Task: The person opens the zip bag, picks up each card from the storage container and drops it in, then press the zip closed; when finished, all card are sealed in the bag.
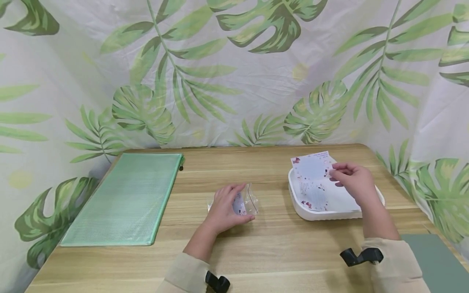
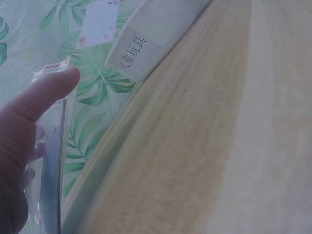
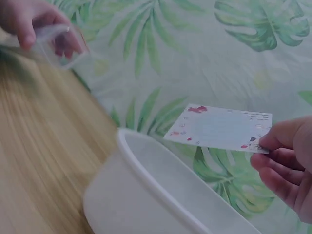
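Note:
My left hand (image 1: pixel 222 209) grips a clear zip bag (image 1: pixel 251 201) low over the middle of the table, with printed card visible inside it. In the left wrist view the thumb (image 2: pixel 53 90) lies along one side of the bag, and fingers show behind it. My right hand (image 1: pixel 353 181) pinches a white printed card (image 1: pixel 311 165) by its right edge, between thumb and fingers. That card hangs above the white plastic basket (image 1: pixel 322 216). Inside the basket lies a similar flower-edged card (image 1: pixel 314 196) on plain white paper.
A green mesh zip pouch (image 1: pixel 124 199) lies flat at the table's left. A grey-green sheet (image 1: pixel 436 260) is at the lower right edge. The basket's side carries a label (image 2: pixel 132 52) with Chinese characters. A leaf-patterned cloth (image 1: pixel 256 81) hangs behind the table.

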`<state>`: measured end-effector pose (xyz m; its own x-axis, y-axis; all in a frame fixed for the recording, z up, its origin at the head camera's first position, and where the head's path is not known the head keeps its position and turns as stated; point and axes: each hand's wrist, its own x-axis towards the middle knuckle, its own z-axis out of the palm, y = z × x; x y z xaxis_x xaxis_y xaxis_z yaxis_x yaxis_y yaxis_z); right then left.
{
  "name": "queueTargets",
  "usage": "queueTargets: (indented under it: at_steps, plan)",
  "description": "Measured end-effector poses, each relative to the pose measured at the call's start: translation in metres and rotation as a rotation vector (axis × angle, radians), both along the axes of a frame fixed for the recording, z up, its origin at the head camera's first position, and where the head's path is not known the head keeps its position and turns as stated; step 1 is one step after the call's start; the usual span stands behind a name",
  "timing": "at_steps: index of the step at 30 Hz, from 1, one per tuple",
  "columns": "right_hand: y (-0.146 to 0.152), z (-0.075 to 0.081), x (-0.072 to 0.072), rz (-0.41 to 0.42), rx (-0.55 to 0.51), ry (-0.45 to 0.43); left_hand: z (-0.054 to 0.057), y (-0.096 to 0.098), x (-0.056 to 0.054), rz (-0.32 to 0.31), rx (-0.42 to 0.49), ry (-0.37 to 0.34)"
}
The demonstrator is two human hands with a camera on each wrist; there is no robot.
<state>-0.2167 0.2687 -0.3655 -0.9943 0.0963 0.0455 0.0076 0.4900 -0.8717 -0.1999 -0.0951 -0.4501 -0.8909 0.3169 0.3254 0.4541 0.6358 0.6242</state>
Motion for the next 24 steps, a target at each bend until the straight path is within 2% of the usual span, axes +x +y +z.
queueTargets:
  at_steps: [5, 10, 16, 24]
  plan:
    - [-0.021, -0.002, 0.006, -0.019, -0.182, 0.07, 0.0, 0.001, 0.0, 0.003, -0.005, -0.002]
    - [-0.048, -0.008, 0.012, 0.009, -0.266, 0.06, 0.0, 0.001, 0.0, 0.005, -0.017, -0.008]
    - [-0.074, -0.015, 0.016, 0.047, -0.263, 0.003, 0.0, 0.001, 0.0, 0.008, -0.027, -0.009]
    - [-0.089, -0.016, 0.021, 0.129, -0.16, -0.07, -0.001, 0.001, 0.0, 0.011, -0.024, -0.006]
